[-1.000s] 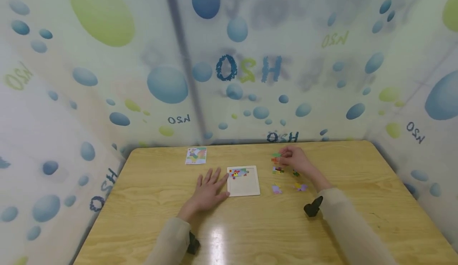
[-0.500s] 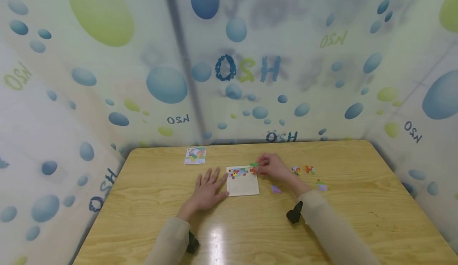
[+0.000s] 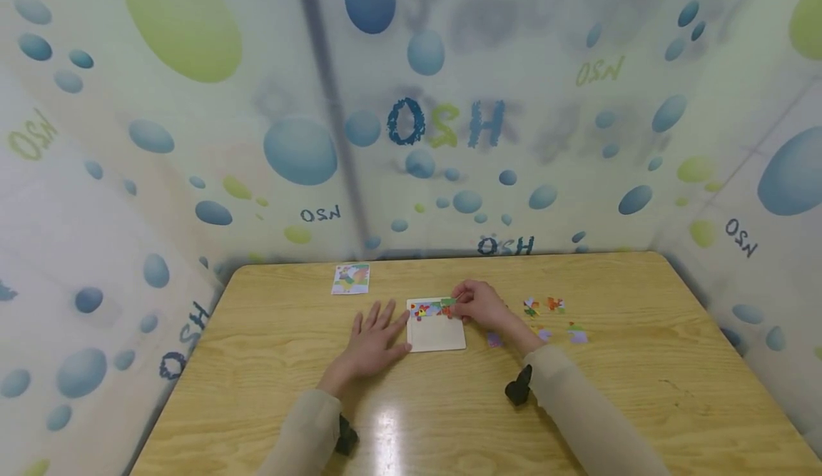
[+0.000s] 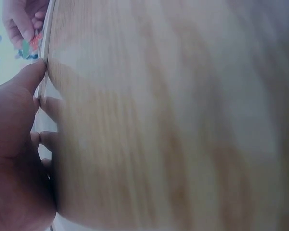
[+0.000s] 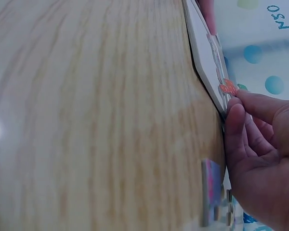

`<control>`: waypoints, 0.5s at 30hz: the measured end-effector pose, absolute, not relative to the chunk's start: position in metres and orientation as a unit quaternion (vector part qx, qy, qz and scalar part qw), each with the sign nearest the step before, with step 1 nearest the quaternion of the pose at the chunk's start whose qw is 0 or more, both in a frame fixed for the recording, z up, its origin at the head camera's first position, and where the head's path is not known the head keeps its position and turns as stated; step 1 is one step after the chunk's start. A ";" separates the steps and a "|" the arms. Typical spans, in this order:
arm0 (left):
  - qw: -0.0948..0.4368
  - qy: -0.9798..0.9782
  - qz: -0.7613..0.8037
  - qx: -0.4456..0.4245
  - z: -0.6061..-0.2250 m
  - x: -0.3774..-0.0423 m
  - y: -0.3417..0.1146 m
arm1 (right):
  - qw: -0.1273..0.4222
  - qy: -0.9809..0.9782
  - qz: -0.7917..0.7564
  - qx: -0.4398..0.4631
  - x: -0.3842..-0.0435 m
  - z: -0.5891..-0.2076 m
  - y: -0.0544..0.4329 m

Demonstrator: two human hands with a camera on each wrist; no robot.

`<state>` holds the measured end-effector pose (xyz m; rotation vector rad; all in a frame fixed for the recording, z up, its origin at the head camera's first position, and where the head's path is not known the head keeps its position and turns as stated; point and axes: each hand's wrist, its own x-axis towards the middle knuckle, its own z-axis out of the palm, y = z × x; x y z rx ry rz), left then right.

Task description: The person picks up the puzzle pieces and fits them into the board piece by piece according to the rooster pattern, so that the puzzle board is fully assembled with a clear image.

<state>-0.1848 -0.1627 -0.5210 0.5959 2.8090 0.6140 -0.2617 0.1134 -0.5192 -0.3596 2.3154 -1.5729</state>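
A square white puzzle tray (image 3: 437, 337) lies on the table with a strip of joined, colourful pieces (image 3: 424, 310) along its far edge. My left hand (image 3: 371, 346) rests with spread fingers on the table, its thumb and fingertips at the tray's left edge. At the far right corner of the tray, my right hand (image 3: 483, 306) pinches an orange and green jigsaw piece (image 5: 228, 87) between thumb and fingers. In the left wrist view, the green part of that piece (image 4: 25, 49) shows under the right fingertips. Part of it is covered by the fingers.
Several loose jigsaw pieces (image 3: 555, 305) lie right of the tray, some partly hidden by the right hand and wrist. A picture card (image 3: 350, 280) lies at the back left. A patterned wall (image 3: 411, 205) stands behind the wooden table (image 3: 642, 390).
My right hand has carried the orange and green jigsaw piece leftward from the loose pieces to the tray's far right corner and lowered it there. The left hand stays put.
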 end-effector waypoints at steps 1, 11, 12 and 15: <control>0.103 0.952 0.206 0.201 -0.521 -0.185 -0.163 | 0.158 0.811 -0.549 -0.128 -0.262 -0.520 0.113; 0.102 0.950 0.211 0.204 -0.517 -0.183 -0.162 | 0.135 0.837 -0.516 -0.123 -0.262 -0.524 0.111; 0.102 0.950 0.211 0.205 -0.516 -0.182 -0.162 | 0.133 0.839 -0.514 -0.120 -0.262 -0.524 0.110; 0.101 0.950 0.212 0.207 -0.516 -0.183 -0.162 | 0.125 0.846 -0.505 -0.115 -0.262 -0.523 0.110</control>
